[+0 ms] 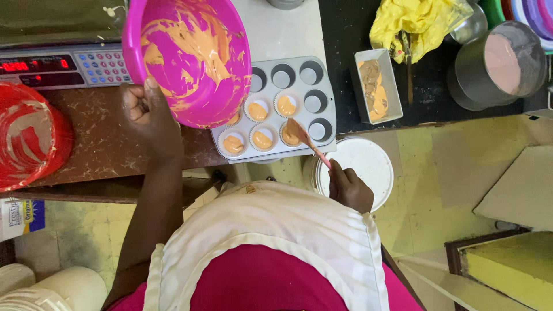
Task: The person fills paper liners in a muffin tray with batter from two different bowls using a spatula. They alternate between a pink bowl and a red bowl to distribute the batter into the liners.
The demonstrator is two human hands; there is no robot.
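Observation:
My left hand point(144, 112) grips the rim of a magenta mixing bowl point(190, 57) smeared with orange batter and holds it tilted above the left end of a grey muffin tray point(322, 109). Several of the tray's cups hold paper liners filled with orange batter point(262, 139); the far cups are bare. My right hand point(348, 187) holds a pink spatula point(305, 138) by its handle, with the batter-coated blade resting over a front cup of the tray.
A red bowl point(29, 138) with pale smears sits at the left on the brown table. A digital scale point(63, 63) lies behind it. A loaf tin with batter point(377, 86), a yellow cloth point(417, 23), a metal pot point(498, 63) and a white lid point(363, 164) lie to the right.

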